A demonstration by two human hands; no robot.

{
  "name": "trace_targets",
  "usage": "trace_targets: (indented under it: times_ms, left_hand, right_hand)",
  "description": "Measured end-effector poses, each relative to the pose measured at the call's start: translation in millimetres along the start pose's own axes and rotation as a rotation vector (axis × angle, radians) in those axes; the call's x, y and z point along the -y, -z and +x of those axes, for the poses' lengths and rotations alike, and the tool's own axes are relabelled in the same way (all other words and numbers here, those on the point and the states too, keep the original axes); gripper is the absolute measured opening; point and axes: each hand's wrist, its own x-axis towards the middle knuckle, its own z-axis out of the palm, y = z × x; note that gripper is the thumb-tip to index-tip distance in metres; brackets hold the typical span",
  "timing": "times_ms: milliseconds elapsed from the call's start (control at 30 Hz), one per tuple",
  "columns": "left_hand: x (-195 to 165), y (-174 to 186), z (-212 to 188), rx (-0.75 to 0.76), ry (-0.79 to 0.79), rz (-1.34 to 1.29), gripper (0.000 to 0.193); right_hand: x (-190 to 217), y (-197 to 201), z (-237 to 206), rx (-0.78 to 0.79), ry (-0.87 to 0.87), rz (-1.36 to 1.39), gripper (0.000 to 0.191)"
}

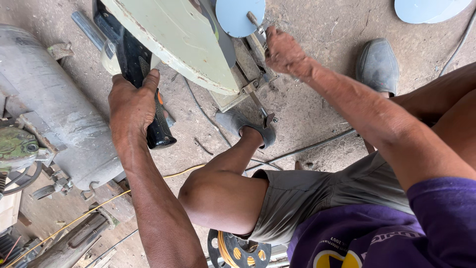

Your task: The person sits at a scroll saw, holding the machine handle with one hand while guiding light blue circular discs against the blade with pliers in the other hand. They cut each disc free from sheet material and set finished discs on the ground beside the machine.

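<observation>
We see a cut-off saw (183, 44) with a pale green blade guard standing on the dirt floor (317, 114), viewed from above. Our left hand (133, 106) is wrapped around the saw's black handle (136, 64); the grip is closed tight, with the thumb laid along the top face and the fingers curled under. The handle's long axis runs from the upper left of the view down to a rounded black end just below the hand, so the hand sits on the lower part of the handle.

Our right hand (283, 49) reaches across to the vise (258, 82) at the base of the saw, to the right of the guard. It is closed around the vise crank (254, 21) or a thin piece at the clamp; we cannot tell which, because the fingers cover the contact. A pale blue disc (240, 16) lies just beside this hand, and another (430, 9) lies at the upper right edge.

The vise lies to the right of the handle, with the guard between the two hands. The right hand is nearer to the clamp; the left is nearer to the blade guard.

A grey air tank (54, 99) lies to the left. A yellow cord (99, 206) crosses the floor, and a cord reel (238, 250) sits below the knee. One shoe (243, 126) rests near the saw base.
</observation>
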Motion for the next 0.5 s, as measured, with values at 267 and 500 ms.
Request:
trace_targets:
  times_ms: [267,500]
  left_hand:
    - [-4,1,0,0.005,0.032,0.025,0.046]
    - [-5,3,-1,0.007,0.028,-0.001,0.047]
  right_hand:
    - [14,-46,11,-0.001,0.206,-0.789,0.013]
    - [14,-10,6,0.016,-0.048,0.115,0.044]
